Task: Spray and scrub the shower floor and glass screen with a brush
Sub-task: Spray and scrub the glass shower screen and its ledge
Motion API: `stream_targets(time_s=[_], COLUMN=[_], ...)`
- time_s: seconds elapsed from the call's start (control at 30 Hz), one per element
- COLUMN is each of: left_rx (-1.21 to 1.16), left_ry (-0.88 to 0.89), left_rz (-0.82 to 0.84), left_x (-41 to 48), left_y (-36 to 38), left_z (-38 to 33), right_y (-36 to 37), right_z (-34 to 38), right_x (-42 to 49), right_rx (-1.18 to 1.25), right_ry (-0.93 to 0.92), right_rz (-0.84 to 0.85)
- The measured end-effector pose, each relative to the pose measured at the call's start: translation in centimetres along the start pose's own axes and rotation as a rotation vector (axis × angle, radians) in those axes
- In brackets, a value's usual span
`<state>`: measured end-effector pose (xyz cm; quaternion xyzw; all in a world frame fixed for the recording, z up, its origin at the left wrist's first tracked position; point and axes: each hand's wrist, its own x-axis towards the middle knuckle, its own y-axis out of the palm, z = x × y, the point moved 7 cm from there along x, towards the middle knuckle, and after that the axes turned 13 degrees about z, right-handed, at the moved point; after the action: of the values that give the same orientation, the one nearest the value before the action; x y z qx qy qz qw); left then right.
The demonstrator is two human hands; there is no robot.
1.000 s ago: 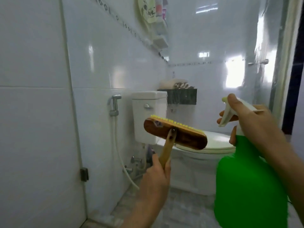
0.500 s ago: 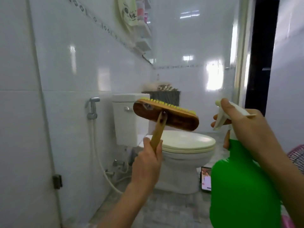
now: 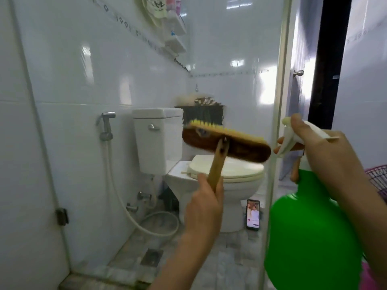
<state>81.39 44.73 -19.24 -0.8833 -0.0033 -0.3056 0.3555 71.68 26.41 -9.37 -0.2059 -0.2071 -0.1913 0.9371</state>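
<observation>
Brush (image 3: 240,146): centre of the frame, held up, yellow bristles turned away from you. Its wooden head and handle should feel stiff and light, probably slick once wet.
Left hand (image 3: 204,208): lower centre, fingers wrapped round the handle's lower end; that grip gives you good leverage.
Spray bottle (image 3: 310,243): lower right, green and opaque, fill level hidden. Expect weight if full and carry it by the neck.
Right hand (image 3: 328,158): right of centre, clasping the bottle's neck, fingers at the white trigger.
Glass screen (image 3: 280,91): pale vertical edge just right of the brush. It is hard, smooth and breakable, so meet it with bristles, not wood.
Shower floor (image 3: 230,264): bottom centre, marbled tile, likely slippery once sprayed.
Phone (image 3: 253,214): propped beside the toilet (image 3: 236,191); keep spray off it.
</observation>
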Motion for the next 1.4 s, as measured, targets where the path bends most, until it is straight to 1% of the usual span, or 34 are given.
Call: stream_targets(time_s=[0.1,0.2,0.27,0.33,0.4,0.43,0.5,0.57,0.63,0.7,0.73,0.8,0.87,0.9,0.93,0.97,1.03,1.1,1.17,1.23,1.33,1.37,1.4], left_rx=[-0.070,-0.147,-0.137,-0.066,0.022,0.068,0.091,0.032,-0.076,-0.079,-0.056,-0.031,0.032,0.056,0.056,0.052,0.023,-0.044,-0.119,-0.115,-0.029,-0.018,-0.022], left_ry=[0.090,0.129,0.108,0.037,-0.026,-0.021,0.057,0.115,0.144,0.147,0.129,0.069,-0.038,-0.078,-0.078,-0.036,0.054,0.069,0.057,0.002,-0.133,-0.160,-0.155], left_rz=[-0.137,-0.183,-0.143,-0.030,0.108,0.117,0.030,-0.061,-0.130,-0.140,-0.120,-0.026,0.107,0.145,0.147,0.120,0.009,-0.084,-0.127,-0.083,0.043,0.068,0.057], left_x=[5.9,9.1,6.7,1.4,-3.0,-3.1,-0.4,3.3,5.9,5.1,3.2,-2.3,-7.4,-8.9,-9.3,-8.5,-5.7,-2.6,-2.1,-4.8,-10.9,-11.9,-11.7], left_y=[-4.3,-6.0,-3.4,0.8,3.4,3.5,1.4,-1.2,-2.9,-1.6,0.1,4.0,7.0,7.7,7.7,7.2,5.4,4.0,4.5,6.6,9.2,9.3,9.0], left_z=[-4.3,-6.1,-4.2,-0.6,1.8,1.8,-0.4,-3.2,-4.2,-2.6,-0.8,3.6,7.8,9.1,9.6,9.0,6.7,5.4,6.3,8.5,12.0,12.3,12.0], right_y=[-0.8,-1.2,-1.0,-0.6,-0.4,-0.4,-0.3,-0.2,0.3,1.1,1.6,2.8,4.4,5.0,5.4,5.6,6.1,6.5,6.8,7.0,7.2,7.2,7.2], right_z=[0.3,0.0,-0.7,-1.4,-2.3,-2.5,-2.7,-2.8,-3.6,-5.0,-5.7,-7.2,-8.8,-9.7,-10.2,-10.5,-10.9,-11.2,-11.8,-12.5,-13.3,-13.3,-13.2], right_x=[0.0,-0.3,-0.6,-1.2,-1.8,-1.9,-2.0,-2.3,-3.0,-3.9,-4.4,-5.6,-6.3,-6.5,-6.6,-6.4,-6.4,-6.4,-6.8,-7.3,-8.1,-8.2,-8.1], right_rx=[0.013,0.037,0.049,0.031,0.020,0.012,0.021,0.025,0.023,0.026,0.019,0.006,0.001,-0.011,-0.028,-0.034,-0.012,-0.003,0.000,0.004,-0.001,-0.006,-0.014], right_ry=[-0.010,0.001,0.023,0.040,0.056,0.065,0.068,0.078,0.093,0.101,0.110,0.127,0.141,0.153,0.161,0.161,0.164,0.156,0.169,0.200,0.251,0.255,0.253], right_rz=[-0.035,-0.056,-0.036,-0.002,0.008,0.011,0.004,-0.005,-0.016,-0.027,-0.036,-0.032,0.024,0.050,0.062,0.071,0.067,0.059,0.047,0.041,0.052,0.052,0.048])
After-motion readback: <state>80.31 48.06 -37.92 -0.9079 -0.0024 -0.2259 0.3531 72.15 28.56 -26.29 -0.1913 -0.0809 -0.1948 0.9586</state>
